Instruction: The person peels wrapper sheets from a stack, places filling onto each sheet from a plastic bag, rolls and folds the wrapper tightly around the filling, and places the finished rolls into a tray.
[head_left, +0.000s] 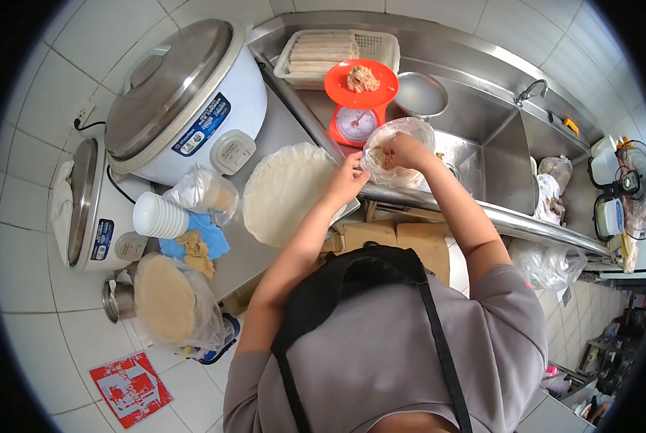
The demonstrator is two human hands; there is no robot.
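A clear plastic bag point(419, 133), apparently holding a pale minced mixture, sits at the sink's front edge. My right hand point(407, 151) reaches down into it with the fingers curled; what they grip is hidden. At the bag's left side, my left hand point(349, 178) pinches its rim. Just behind stands an orange dial scale point(357, 125). On its round orange pan point(335, 85) rests a lump of minced filling point(362, 79). A stack of thin round wrappers point(287, 191) lies to the left of my left hand.
A white basket point(385, 50) with several pale rolls point(323, 52) and a metal bowl point(421, 94) stand behind. Large rice cookers point(193, 94), stacked white cups point(160, 215) and a blue cloth point(211, 232) are leftward. The sink basin point(507, 166) and faucet point(532, 92) lie right.
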